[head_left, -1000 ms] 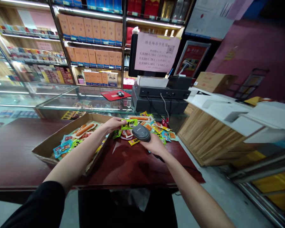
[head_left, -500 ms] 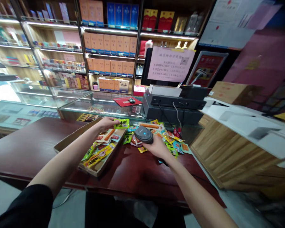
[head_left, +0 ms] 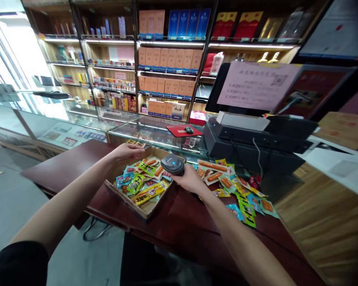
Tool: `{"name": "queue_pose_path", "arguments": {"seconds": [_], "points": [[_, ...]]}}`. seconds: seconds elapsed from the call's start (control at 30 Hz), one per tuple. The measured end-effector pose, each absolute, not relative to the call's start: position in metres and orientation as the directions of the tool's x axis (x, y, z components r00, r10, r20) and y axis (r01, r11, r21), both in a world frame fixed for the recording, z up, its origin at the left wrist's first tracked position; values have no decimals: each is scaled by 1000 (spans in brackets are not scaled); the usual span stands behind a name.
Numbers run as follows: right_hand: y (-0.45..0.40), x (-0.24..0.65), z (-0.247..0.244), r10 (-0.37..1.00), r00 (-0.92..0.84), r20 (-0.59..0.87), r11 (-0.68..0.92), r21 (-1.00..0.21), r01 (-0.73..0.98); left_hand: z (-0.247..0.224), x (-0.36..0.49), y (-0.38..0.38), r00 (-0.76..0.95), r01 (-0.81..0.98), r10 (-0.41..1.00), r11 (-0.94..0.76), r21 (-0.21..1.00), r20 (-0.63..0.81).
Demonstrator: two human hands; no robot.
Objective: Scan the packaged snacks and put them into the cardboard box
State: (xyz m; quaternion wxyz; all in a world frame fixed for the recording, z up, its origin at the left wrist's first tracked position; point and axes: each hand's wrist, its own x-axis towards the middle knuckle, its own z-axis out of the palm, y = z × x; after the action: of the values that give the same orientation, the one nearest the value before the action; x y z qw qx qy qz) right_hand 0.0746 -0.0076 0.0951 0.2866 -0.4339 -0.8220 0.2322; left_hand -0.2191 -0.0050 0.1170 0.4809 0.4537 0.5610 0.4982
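My left hand [head_left: 127, 151] hovers over the back left edge of a shallow cardboard box [head_left: 146, 211], its fingers extended and holding nothing. Inside the box lie several snack packets, among them a long yellow one [head_left: 150, 193] and a green one [head_left: 147, 168]. My right hand [head_left: 189, 179] grips a dark handheld scanner [head_left: 173, 163] above the box's right side. To the right of that hand, a loose pile of packets is spread on the dark red table, with a sausage packet [head_left: 213, 165] at its back and green packets [head_left: 247, 210] near its front.
Behind the table runs a glass counter [head_left: 125, 124] with a red mouse pad [head_left: 179, 131]. A monitor bearing a pink paper sheet [head_left: 250, 85] and a black cash drawer [head_left: 235, 147] stand at the back right. A wooden cabinet [head_left: 325, 214] borders the table's right side.
My left hand has let go of the green packet, and a similar one now lies in the box. The scanner has moved over the box's edge. The whole view has shifted left.
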Motion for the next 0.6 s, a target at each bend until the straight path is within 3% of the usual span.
{"name": "queue_pose_path", "arguments": {"seconds": [0.27,0.6], "points": [[-11,112,94,876,-365,314,481,-615,625,103,-189,16,14,33,994,109,993,-110],[-35,228,96,927,-173,331,351,-611,709,98,-45,40,281,196,953,62,979,-117]]}}
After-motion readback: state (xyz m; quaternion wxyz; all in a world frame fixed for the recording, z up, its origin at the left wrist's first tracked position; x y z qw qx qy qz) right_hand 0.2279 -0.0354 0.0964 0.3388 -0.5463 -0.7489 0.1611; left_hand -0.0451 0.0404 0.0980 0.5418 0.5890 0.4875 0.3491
